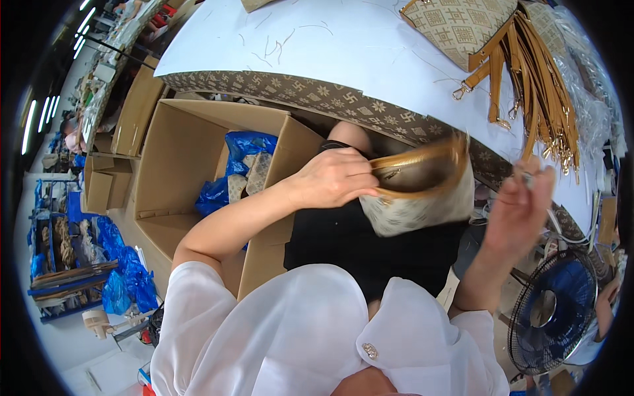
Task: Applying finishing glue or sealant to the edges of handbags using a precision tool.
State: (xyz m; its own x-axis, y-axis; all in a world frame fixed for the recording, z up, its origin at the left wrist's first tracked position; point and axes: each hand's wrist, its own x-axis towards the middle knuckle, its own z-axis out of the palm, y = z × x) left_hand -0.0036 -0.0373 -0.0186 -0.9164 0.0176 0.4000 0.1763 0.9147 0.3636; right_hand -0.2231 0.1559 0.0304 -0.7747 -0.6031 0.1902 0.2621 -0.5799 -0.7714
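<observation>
Two bare hands work in my head view, well apart from each other. On the left hand [330, 178], I see the fingers [356, 179] closed on the rim of a pale patterned bag [416, 216], pinching the tan edging beside its zipper. The bag is tilted, its mouth gaping toward the right, and it is held over the black cloth [330, 244] on the wearer's lap, just in front of the surface [218, 39]. Blur along its far side keeps me from telling whether it touches the surface's edge.

The right hand [518, 214] is raised to the right of the bag, apart from it and near the hanging tan straps [538, 99]. Its fingers are bent, tips drawn toward the thumb; motion smears them, so I cannot tell how far apart they are or whether they grip anything.

The straps, fitted with metal clasps, drape over the surface's edge, next to another patterned piece [456, 30] with tan trim. Loose threads [276, 47] lie scattered across the white top. Left of the lap I have an open cardboard box [175, 158] containing blue plastic [247, 143] and patterned items [259, 175]. A black fan [551, 310] stands at lower right.
</observation>
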